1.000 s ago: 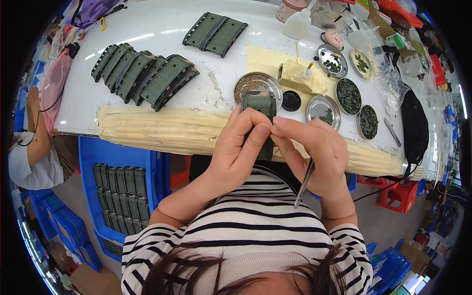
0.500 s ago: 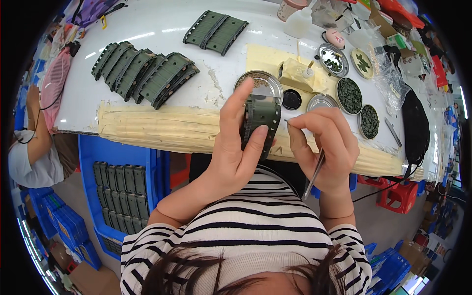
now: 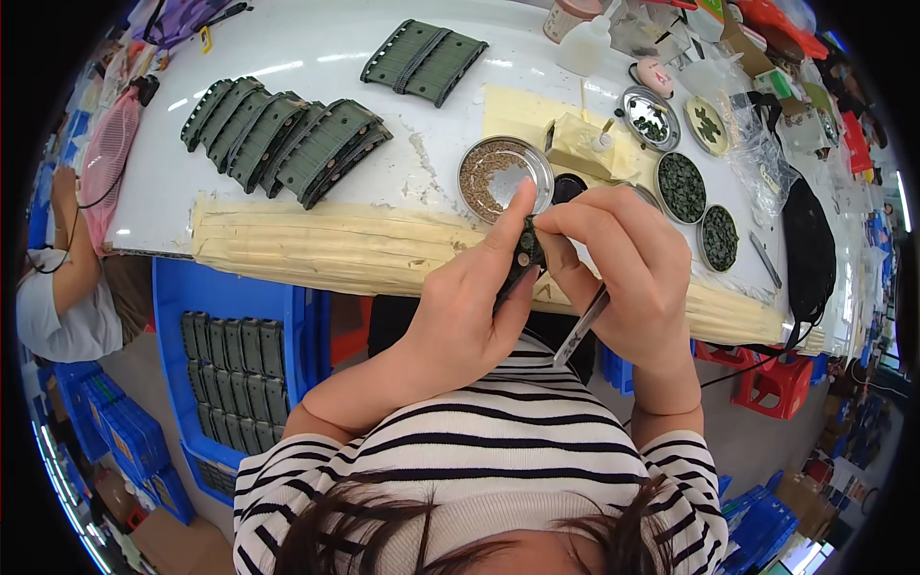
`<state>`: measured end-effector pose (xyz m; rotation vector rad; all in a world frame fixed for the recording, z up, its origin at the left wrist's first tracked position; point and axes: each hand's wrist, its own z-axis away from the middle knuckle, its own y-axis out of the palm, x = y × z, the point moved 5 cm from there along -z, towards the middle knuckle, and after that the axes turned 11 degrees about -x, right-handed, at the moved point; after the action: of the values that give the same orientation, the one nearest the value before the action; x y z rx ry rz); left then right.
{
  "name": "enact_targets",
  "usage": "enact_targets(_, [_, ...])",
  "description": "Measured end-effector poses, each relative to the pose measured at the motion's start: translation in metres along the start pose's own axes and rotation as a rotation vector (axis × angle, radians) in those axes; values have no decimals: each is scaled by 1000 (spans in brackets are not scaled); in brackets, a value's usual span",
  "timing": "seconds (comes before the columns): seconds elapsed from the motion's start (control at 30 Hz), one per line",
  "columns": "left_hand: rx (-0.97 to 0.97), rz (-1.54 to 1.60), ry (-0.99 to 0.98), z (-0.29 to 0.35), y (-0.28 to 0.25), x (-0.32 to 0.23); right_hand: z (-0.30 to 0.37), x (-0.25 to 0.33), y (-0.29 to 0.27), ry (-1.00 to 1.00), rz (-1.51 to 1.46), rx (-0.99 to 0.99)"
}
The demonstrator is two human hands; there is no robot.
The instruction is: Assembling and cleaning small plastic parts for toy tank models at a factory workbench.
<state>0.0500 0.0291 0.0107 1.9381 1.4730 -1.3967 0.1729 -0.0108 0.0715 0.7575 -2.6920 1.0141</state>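
Observation:
My left hand (image 3: 460, 307) grips a dark green moulded piece (image 3: 524, 257) with a round brown spot on its end, turned edge-on between thumb and fingers. The thumb and forefinger of my right hand (image 3: 628, 273) pinch at the top of that piece; anything tiny between those fingertips is hidden. Metal tweezers (image 3: 582, 331) stay tucked in my right palm, pointing down toward my striped top. Just beyond my hands stands a round metal dish (image 3: 543, 165) of small brown bits. Similar green ribbed pieces (image 3: 254, 134) lie in an overlapping row at the left, with another pair (image 3: 425, 62) farther back.
Right of my hands are tins of dark green bits (image 3: 682, 188) (image 3: 719, 238), a yellowish block (image 3: 580, 144) and a black cap (image 3: 568, 189). A blue crate (image 3: 172, 383) holding rows of green pieces stands below the table's left side. Another person (image 3: 72, 278) sits far left.
My right fingers have moved left onto the green piece. My left hand has turned the piece from its broad face to its edge, uncovering more of the metal dish.

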Motion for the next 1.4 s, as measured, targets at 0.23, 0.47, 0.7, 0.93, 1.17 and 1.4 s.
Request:
enact_targets(0.23, [4, -1, -18, 0, 0, -4, 2, 5, -3, -65, 56, 63])
enact_targets(0.47, [-2, -42, 5, 0, -1, -5, 7, 8, 1, 44, -3, 48])
enact_targets(0.7, [3, -37, 49, 3, 0, -5, 14, 8, 1, 6, -19, 27])
enact_targets(0.93, [-23, 62, 69, 0, -1, -6, 15, 4, -4, 164, -171, -158])
enact_targets(1.17, [-19, 148, 93, 0, -3, -5, 9, 6, -14, 161, -141, -137])
enact_targets(1.4, [77, 707, -373, 1, -3, 19, 1, -40, -46, 376, 81, -275])
